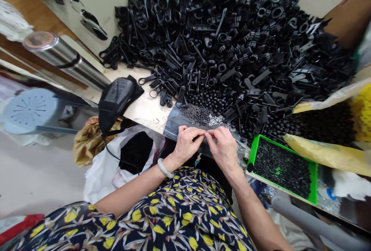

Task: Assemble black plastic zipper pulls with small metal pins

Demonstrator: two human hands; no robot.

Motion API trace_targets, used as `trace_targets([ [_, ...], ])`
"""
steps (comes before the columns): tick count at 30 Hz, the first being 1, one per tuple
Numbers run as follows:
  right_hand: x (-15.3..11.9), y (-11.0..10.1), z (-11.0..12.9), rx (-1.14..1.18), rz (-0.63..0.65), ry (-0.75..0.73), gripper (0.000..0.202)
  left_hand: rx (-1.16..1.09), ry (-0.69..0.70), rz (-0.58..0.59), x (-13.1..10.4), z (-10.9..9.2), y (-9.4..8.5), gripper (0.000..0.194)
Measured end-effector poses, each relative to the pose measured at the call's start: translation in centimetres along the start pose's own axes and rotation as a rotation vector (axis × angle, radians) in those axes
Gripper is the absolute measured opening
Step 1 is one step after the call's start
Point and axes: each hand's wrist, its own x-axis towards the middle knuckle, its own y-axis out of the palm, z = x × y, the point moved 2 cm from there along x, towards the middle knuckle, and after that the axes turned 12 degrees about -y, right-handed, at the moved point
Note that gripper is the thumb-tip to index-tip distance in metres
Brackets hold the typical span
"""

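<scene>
My left hand (188,142), with a pale bangle (165,168) at the wrist, pinches at the table's front edge. Its fingertips meet those of my right hand (222,146), also pinched. Whatever lies between them is too small to make out. Both hands are over a dark cloth (173,121). Just beyond them lie small white pins (216,120), small dark metal pieces (194,112) and black round beads (209,99). A large heap of black plastic parts (203,38) rises behind.
A green tray (254,148) of small black pieces sits right of my hands. Yellowish plastic bags (324,152) lie beyond it. Left are a black mesh cap (118,96), a steel flask (69,59), hanging keys (92,24) and a blue stool (29,108).
</scene>
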Motion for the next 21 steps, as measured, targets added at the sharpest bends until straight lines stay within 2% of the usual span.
trace_targets([
  [2, -0.3, -0.4, 0.3, 0.043, -0.026, 0.01, 0.017, -0.011, -0.003, -0.014, 0.0, 0.1, 0.1, 0.012],
  [4, -2.1, -1.1, 0.7, 0.156, -0.06, 0.031, 0.02, -0.021, -0.001, -0.028, -0.1, 0.1, 0.1, 0.01],
  [6, -5.7, -2.4, 1.3, 0.233, -0.096, 0.043, 0.025, -0.029, -0.004, -0.036, -0.1, 0.1, 0.2, 0.009],
  [9, -13.1, -5.1, 2.0, 0.183, -0.172, 0.033, 0.021, -0.038, -0.009, -0.04, -0.2, 0.1, 0.3, 0.009],
  [11, -17.2, -7.2, 1.5, 0.134, -0.273, 0.163, 0.008, -0.042, 0.001, -0.043, -0.3, 0.2, 0.4, 0.009],
  [13, -18.8, -9.3, 0.1, 0.126, -0.487, 0.342, 0.005, -0.041, 0.018, -0.045, -0.3, 0.3, 0.3, 0.009],
  [14, -18.4, -10.2, -0.7, 0.199, -0.623, 0.37, 0.021, -0.039, 0.022, -0.045, -0.3, 0.3, 0.2, 0.009],
  [15, -17.3, -10.7, -1.6, 0.304, -0.695, 0.353, 0.043, -0.034, 0.022, -0.043, -0.3, 0.3, 0.2, 0.009],
  [16, -15.7, -11.2, -2.4, 0.38, -0.755, 0.324, 0.064, -0.029, 0.019, -0.038, -0.3, 0.3, 0.1, 0.008],
  [17, -13.6, -11.3, -3.1, 0.441, -0.745, 0.313, 0.079, -0.025, 0.016, -0.034, -0.3, 0.3, 0.1, 0.008],
  [18, -11.5, -11.4, -3.7, 0.47, -0.756, 0.268, 0.082, -0.021, 0.015, -0.032, -0.3, 0.3, 0.0, 0.007],
  [21, -5.9, -10.5, -4.3, 0.565, -0.725, 0.139, 0.046, -0.006, 0.024, -0.035, -0.3, 0.2, 0.1, 0.006],
])
